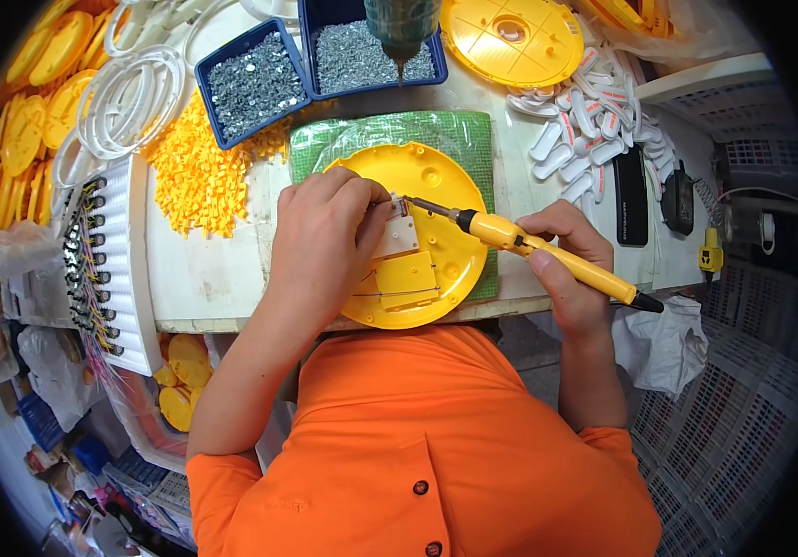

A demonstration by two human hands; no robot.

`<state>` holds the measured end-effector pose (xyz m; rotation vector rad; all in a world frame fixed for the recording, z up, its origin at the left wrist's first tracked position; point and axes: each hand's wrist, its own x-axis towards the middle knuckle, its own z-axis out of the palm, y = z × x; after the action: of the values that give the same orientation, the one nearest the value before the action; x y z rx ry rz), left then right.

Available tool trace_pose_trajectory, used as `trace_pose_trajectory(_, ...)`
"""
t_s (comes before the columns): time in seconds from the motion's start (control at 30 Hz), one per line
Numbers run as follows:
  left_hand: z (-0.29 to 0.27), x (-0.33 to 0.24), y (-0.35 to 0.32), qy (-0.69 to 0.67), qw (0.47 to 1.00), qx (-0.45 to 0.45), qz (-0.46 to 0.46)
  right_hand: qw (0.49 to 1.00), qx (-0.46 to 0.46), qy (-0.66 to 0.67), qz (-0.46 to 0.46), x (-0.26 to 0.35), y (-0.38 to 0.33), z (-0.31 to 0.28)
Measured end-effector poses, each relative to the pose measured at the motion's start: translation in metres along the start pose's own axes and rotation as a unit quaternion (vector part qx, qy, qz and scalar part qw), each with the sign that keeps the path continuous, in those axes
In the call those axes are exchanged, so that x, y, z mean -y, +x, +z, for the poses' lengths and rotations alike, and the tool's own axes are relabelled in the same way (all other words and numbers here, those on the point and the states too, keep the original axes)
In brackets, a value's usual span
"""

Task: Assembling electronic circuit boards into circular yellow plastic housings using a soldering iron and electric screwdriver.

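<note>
A round yellow plastic cover (462,269) lies with its inside up on the green mat (324,139), at the table's near edge. Inside it sit a white plate (401,236) and a yellow rectangular block (408,280) with thin wires. In my right hand (568,255) is a yellow soldering iron (496,230), its metal tip pointing left to a small part at the plate's top. My left hand (329,232) bends over the cover's left side, fingers curled and pinched close to that tip. What those fingers hold is hidden.
Two blue bins of screws (255,84) stand at the back, a power screwdriver (402,28) hanging above. Small yellow pieces (196,176) and a white rack of wired parts (125,269) lie left. White oval pieces (584,130) and a black box (631,197) lie right.
</note>
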<state>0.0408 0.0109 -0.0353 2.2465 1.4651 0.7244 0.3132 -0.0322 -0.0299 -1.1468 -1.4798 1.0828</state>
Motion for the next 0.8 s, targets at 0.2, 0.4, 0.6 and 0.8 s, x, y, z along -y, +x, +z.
trace_pose_trajectory(0.2,-0.0006,-0.0015,-0.0003,0.010,1.000,0.004,-0.002,1.000,0.008,0.001,-0.002,-0.0012,-0.0001,0.0014)
trace_pose_trajectory(0.4,-0.0001,-0.0008,0.0003,0.020,1.000,-0.004,0.012,1.000,0.000,-0.002,-0.001,-0.0014,-0.0007,0.0021)
trace_pose_trajectory(0.6,-0.0006,-0.0006,0.0009,0.018,1.000,0.002,0.013,1.000,-0.012,0.005,0.004,0.0018,-0.0006,-0.0010)
trace_pose_trajectory(0.8,-0.0022,-0.0008,0.0014,0.014,1.000,0.003,0.019,1.000,-0.008,0.008,0.002,-0.0018,-0.0019,0.0003)
